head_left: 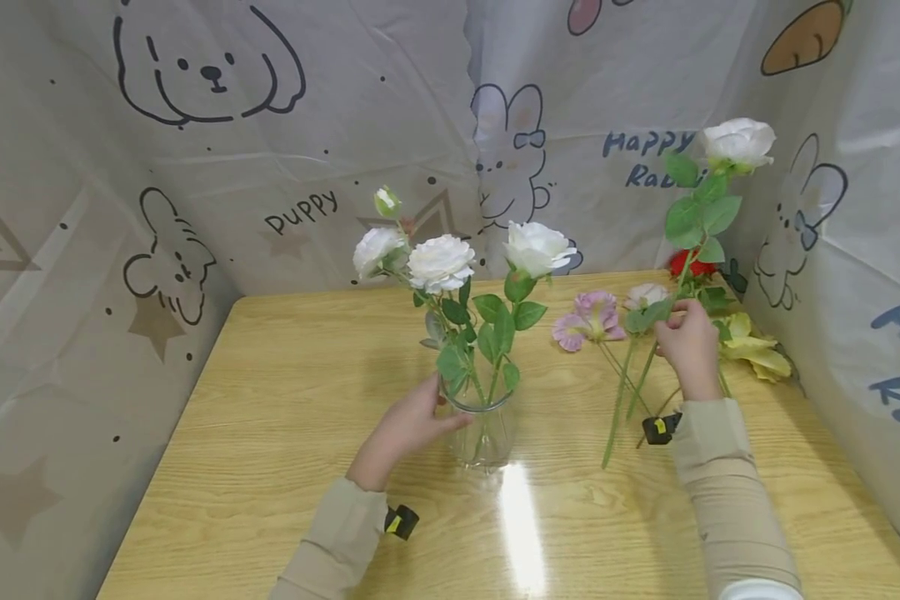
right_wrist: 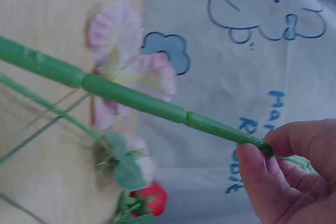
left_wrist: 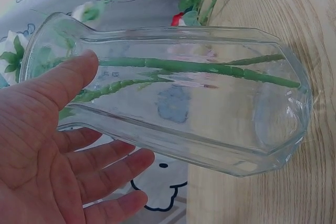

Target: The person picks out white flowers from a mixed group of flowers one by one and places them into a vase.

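A clear glass vase (head_left: 480, 433) stands upright on the table with several white flowers (head_left: 441, 263) in it. My left hand (head_left: 412, 421) holds its neck, the thumb on the near side and the other fingers around the far side. Green stems (left_wrist: 199, 66) show through the glass in the left wrist view. To the right, my right hand (head_left: 687, 350) pinches the green stem (right_wrist: 136, 99) of a tall white rose (head_left: 738, 143) between thumb and fingers. The rose's bloom is well above that hand, its stem slanting down to the left.
Beside and behind my right hand lie a pink-purple flower (head_left: 592, 318), a pale pink rose (head_left: 647, 296), a red flower (head_left: 692, 264) and a yellow flower (head_left: 756, 348). Printed fabric (head_left: 390, 100) walls the wooden table (head_left: 285, 433) at the back and both sides.
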`<move>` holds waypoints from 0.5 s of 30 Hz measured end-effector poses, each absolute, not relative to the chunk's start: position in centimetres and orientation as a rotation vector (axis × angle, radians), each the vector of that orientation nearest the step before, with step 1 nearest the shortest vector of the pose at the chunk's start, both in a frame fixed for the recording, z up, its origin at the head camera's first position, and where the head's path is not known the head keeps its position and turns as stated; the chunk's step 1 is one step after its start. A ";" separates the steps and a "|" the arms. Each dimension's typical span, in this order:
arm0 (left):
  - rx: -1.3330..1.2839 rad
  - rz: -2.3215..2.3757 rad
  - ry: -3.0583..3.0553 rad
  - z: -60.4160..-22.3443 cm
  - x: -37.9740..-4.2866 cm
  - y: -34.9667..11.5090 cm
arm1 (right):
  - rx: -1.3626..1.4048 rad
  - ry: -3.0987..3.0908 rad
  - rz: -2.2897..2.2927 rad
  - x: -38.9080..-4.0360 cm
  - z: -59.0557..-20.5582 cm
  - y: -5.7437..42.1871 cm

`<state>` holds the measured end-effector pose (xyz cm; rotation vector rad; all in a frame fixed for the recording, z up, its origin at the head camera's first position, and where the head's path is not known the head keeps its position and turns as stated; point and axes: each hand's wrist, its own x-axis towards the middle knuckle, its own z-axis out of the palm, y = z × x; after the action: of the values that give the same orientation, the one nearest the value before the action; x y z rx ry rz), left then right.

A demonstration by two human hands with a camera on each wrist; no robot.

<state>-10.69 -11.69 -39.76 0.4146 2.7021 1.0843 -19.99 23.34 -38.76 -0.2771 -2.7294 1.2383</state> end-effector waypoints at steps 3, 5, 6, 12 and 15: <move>0.425 1.088 2.702 -39.8 -10.7 -11.7 | -0.248 -2.694 1.194 -19.9 -37.3 22.7; 0.431 1.096 2.700 -39.8 -10.7 -11.7 | -0.235 -2.678 1.172 -19.9 -36.4 22.2; 0.432 1.101 2.698 -39.8 -10.7 -11.7 | -0.228 -2.668 1.162 -19.8 -35.9 21.9; 0.425 1.111 2.694 -39.9 -10.7 -11.7 | -0.179 -2.602 1.145 -19.3 -33.7 20.1; 0.432 1.107 2.700 -39.9 -10.7 -11.7 | -0.128 -2.567 1.182 -19.0 -32.8 19.3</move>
<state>-10.72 -11.72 -39.90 0.4317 2.7004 1.1071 -18.98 19.30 -32.79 -0.1279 -2.5674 1.1820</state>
